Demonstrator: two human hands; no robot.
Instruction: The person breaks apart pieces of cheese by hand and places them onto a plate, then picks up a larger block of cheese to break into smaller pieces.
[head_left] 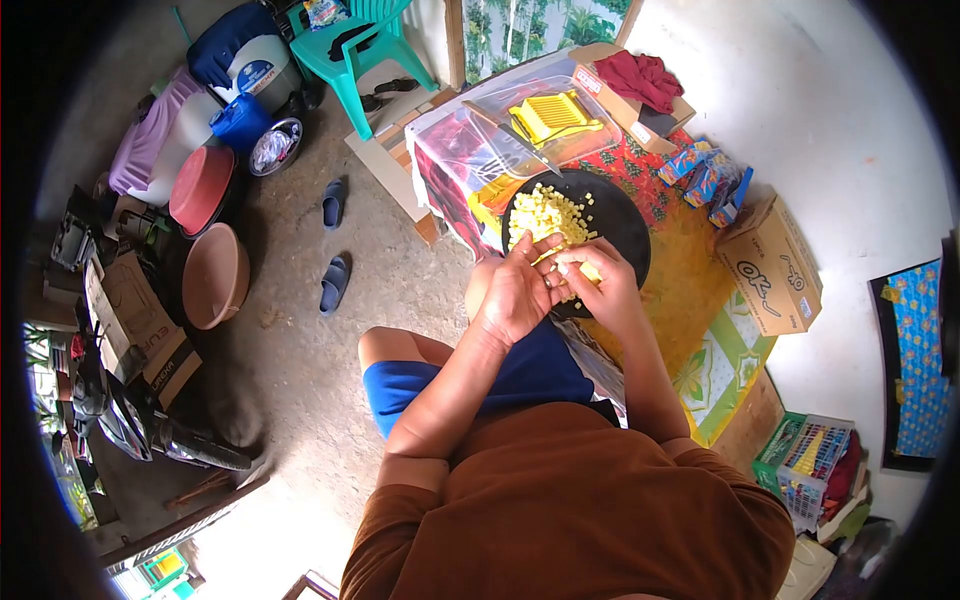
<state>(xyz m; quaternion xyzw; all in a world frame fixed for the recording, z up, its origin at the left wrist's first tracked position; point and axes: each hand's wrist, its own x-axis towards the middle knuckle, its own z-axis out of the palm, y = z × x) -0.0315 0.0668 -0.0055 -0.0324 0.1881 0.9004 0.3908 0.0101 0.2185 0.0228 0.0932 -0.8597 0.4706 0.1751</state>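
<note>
My left hand [518, 292] is palm up over the near edge of a round black tray [628, 225], its fingers stretched out toward my right hand. My right hand [608, 290] has thumb and fingers pinched together by the left fingertips; what they hold, if anything, is too small to make out. A heap of small pale-yellow cubes [545, 213] lies on the tray, just beyond both hands. Some yellow pieces show between and under the fingers, partly hidden. A knife [518, 140] lies across a clear plastic box [470, 128] beyond the tray.
A yellow slatted plastic rack [555, 117] rests on the clear box. Right of the tray are blue packets [707, 180] and a cardboard box [770, 265]. On the floor at left are slippers [334, 284] and a pink basin [215, 277]. A green chair [350, 55] stands behind.
</note>
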